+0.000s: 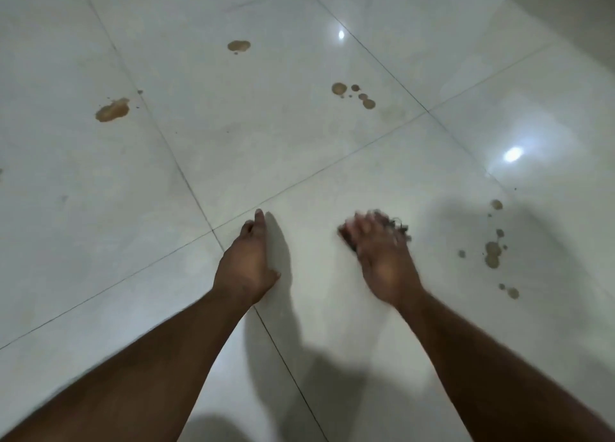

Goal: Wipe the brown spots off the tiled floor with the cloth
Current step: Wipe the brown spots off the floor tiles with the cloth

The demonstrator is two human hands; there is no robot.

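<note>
Both bare forearms reach up from the bottom of the frame onto a glossy white tiled floor point(299, 125). The right hand point(382, 258), just right of centre, is blurred; it lies palm down on a dark cloth point(396, 230), which shows as a ragged dark edge past the fingertips and a dark patch at the hand's left side. Most of the cloth is hidden beneath the hand, and the blur makes it impossible to say whether the fingers curl round it or merely press it flat.

The left hand point(248, 262), just left of centre, rests on the floor with its fingers relaxed and holds nothing; one finger points toward the top of the frame, close to where the tile joints cross.

Brown spots lie in four groups: a large blotch point(112, 109) at the upper left, a smaller one point(239, 46) at upper centre, a row of round drops point(353, 94) at upper right of centre, and a scatter of drops point(492, 253) at the right edge, near the cloth but apart from it. Two bright light reflections point(513, 154) shine on the tiles at the right.
</note>
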